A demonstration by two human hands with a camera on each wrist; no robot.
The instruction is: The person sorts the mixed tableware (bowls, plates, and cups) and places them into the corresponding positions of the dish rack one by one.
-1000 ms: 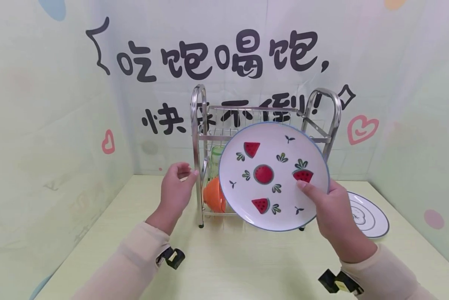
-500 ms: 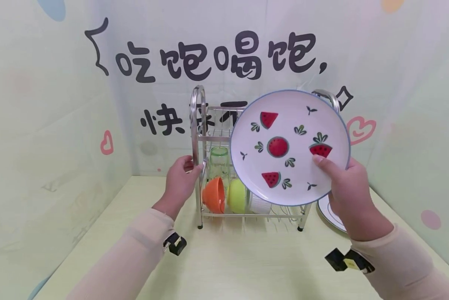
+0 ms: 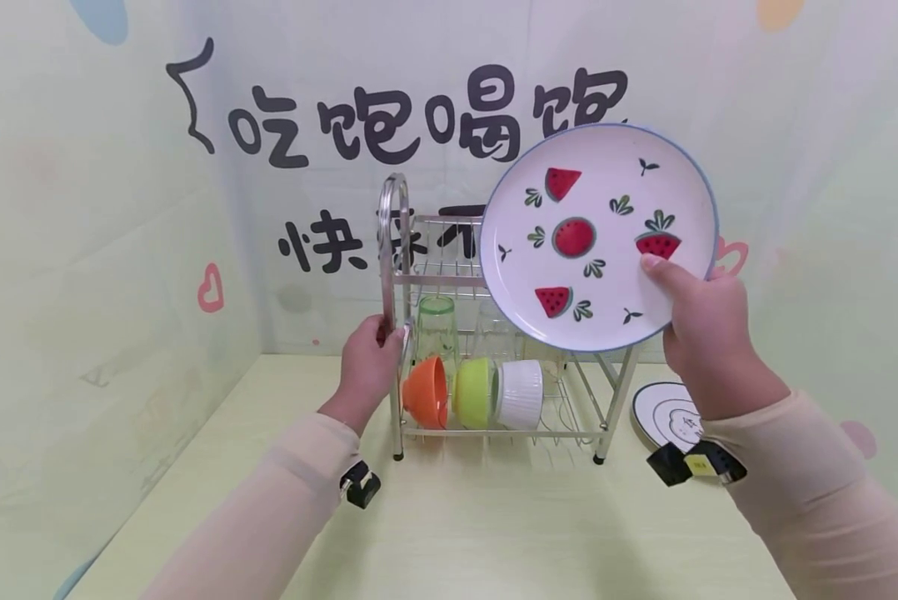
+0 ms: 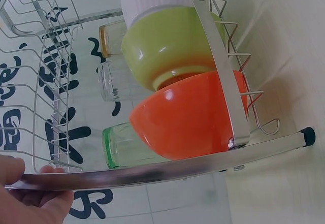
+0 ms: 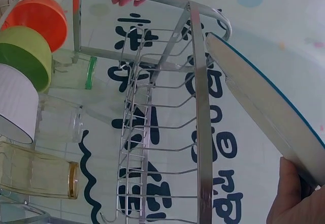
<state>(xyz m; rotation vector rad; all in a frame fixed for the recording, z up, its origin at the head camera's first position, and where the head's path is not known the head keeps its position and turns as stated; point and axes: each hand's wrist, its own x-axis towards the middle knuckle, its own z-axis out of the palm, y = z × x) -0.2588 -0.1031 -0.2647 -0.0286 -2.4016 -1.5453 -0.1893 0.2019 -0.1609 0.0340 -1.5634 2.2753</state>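
My right hand (image 3: 711, 329) pinches the rim of a round white plate (image 3: 602, 292) with watermelon drawings and a blue edge, thumb on its face. The plate is raised in front of the upper right part of a metal dish rack (image 3: 501, 432). In the right wrist view the plate (image 5: 269, 97) is edge-on, beside the upper tier's front bar. My left hand (image 3: 369, 358) grips the rack's left post, its fingers curled round the tube (image 4: 127, 178) in the left wrist view. The plate hides the rack's upper right side in the head view.
On the lower tier, an orange bowl (image 3: 422, 393), a yellow-green bowl (image 3: 471, 393) and a white ribbed bowl (image 3: 520, 396) lie on their sides. Behind them stand a green glass (image 3: 437, 323), a clear glass (image 5: 58, 120) and an amber glass (image 5: 40, 176). Another plate (image 3: 662, 410) lies right of the rack.
My right hand has lifted the watermelon plate up and to the right, uncovering the bowls and glasses. My left hand has moved slightly and now holds the rack's left post.
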